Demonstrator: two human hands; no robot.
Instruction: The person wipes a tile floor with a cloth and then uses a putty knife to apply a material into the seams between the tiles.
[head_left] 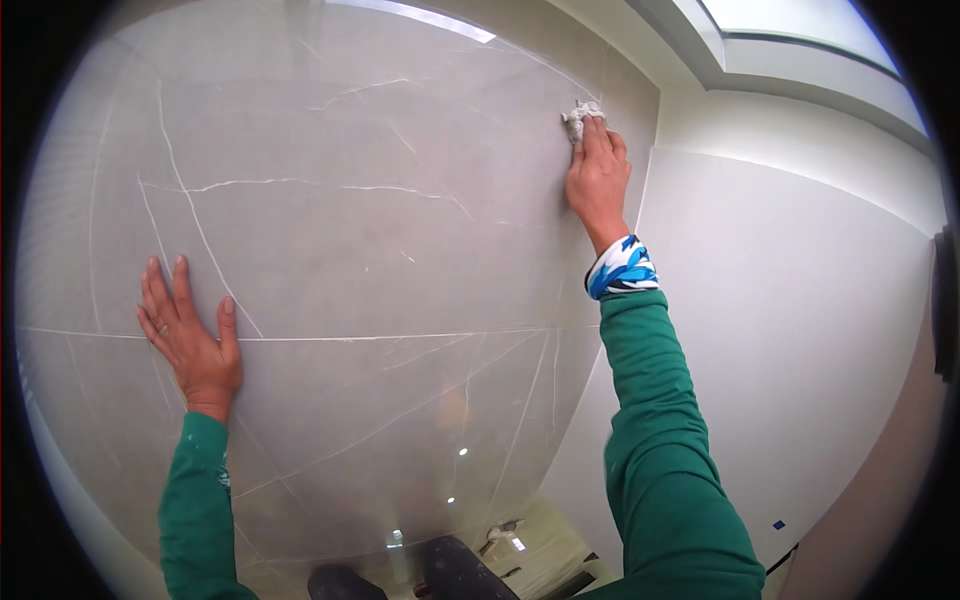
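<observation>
Glossy grey tiling [380,250] with thin white veins is filling most of the view, and we are facing it at close range; a fine horizontal joint [400,338] is crossing it at mid height. To the right, a plain white wall [800,330] is meeting the tiled wall at a vertical corner, and a pale stepped ceiling edge [700,60] is showing above.

We are pressing our left hand [190,335] flat against the tile, fingers spread and released, grasping nothing; it is lying just above the joint line on the left side. Our right hand [597,180] is reaching high, close to the corner, and is clenching a small crumpled white cloth [580,115] against the tile. Only the upper bunch of the cloth is showing beyond the fingertips; the rest is being hidden under the hand, so we cannot tell its full shape.

Both forearms are wearing green sleeves, and a blue, white and black patterned cuff [622,268] is sitting at the right wrist.

At the lower edge, two dark rounded shapes [450,575] are being cut off by the frame, and we cannot identify them. Small bright reflections [455,475] are dotting the lower tile. A tiny blue mark [778,524] is showing low on the white wall, too small to make out.
</observation>
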